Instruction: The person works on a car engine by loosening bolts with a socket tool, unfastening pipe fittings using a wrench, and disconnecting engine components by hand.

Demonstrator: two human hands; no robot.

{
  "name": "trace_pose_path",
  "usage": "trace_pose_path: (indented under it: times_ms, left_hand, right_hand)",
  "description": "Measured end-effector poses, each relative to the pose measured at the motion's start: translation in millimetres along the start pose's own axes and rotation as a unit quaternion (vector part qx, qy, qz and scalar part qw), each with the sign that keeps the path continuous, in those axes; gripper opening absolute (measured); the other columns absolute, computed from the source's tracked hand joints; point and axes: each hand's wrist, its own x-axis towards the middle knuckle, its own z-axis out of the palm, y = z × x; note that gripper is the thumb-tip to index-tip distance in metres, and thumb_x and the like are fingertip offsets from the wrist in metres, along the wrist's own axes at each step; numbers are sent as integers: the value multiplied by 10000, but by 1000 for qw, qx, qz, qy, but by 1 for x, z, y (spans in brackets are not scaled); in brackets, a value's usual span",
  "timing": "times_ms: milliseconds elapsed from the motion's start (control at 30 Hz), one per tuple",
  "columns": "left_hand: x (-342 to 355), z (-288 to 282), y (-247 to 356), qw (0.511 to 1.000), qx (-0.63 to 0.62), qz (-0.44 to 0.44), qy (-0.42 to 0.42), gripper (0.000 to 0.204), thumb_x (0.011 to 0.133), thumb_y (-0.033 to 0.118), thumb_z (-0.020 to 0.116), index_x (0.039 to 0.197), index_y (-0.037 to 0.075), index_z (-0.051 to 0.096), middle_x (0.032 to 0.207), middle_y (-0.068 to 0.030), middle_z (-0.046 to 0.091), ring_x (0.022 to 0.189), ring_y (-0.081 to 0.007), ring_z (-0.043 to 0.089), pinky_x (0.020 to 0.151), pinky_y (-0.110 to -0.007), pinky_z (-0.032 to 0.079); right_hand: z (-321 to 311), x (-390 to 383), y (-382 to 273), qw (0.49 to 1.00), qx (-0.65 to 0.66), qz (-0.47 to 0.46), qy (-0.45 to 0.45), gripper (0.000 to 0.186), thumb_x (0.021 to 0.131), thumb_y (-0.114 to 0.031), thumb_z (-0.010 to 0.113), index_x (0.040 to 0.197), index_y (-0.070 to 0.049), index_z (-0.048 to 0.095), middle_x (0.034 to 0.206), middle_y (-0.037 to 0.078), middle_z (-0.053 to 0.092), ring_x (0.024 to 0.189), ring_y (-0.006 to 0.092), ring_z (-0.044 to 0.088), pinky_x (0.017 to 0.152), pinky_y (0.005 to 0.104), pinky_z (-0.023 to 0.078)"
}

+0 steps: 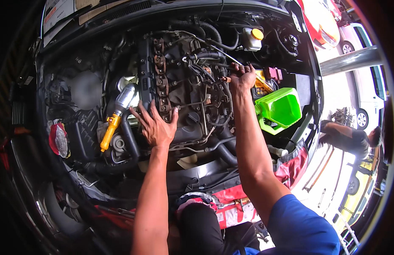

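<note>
My left hand [158, 129] rests with spread fingers on the engine [180, 89], at the near end of a row of rust-brown metal brackets [161, 80]. Nothing is in it. To the right, my right hand [243, 78] has its fingers curled round the end of a thin metal rod [224, 54], which slants up and left across the engine bay. The part inside the fingers is hidden. Just left of that hand is a copper-coloured fitting [226, 79]. A yellow-handled work light or tool with a silver head [116, 114] leans left of the left hand.
A bright green funnel-shaped container [284, 108] sits right of my right forearm, near the battery [260, 90]. A white reservoir with a yellow cap [253, 38] stands behind. Red-and-white cloth covers [235, 212] drape the front edge. Another person [350, 138] is at far right.
</note>
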Motion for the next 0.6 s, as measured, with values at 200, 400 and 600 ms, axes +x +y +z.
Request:
trace_pose_path:
  times_ms: [200, 400, 600]
  left_hand:
    - [4, 1, 6, 999, -34, 8, 29, 964, 881, 736, 714, 1538, 75, 465, 1655, -264, 316, 1602, -559, 109, 1235, -657, 357]
    - [-1, 1, 9, 1000, -20, 1, 16, 943, 894, 725, 708, 1557, 106, 449, 1653, -249, 327, 1612, -524, 125, 1193, -656, 415]
    - [0, -1, 4, 1000, -4, 3, 18, 934, 903, 725, 697, 1575, 133, 431, 1651, -242, 335, 1616, -509, 131, 1158, -654, 462]
  right_hand:
    - [11, 2, 3, 998, 5, -56, 24, 381, 1057, -233, 500, 712, -145, 364, 574, 6, 302, 505, 196, 354, 627, 444, 523]
    - [-5, -1, 7, 998, 20, -47, 38, 436, 1068, -271, 487, 674, -172, 328, 578, -14, 281, 520, 189, 321, 676, 423, 499]
    - [-3, -20, 9, 999, 33, -32, -15, 465, 1109, -272, 443, 669, -169, 336, 581, -9, 319, 581, 204, 388, 788, 441, 511]
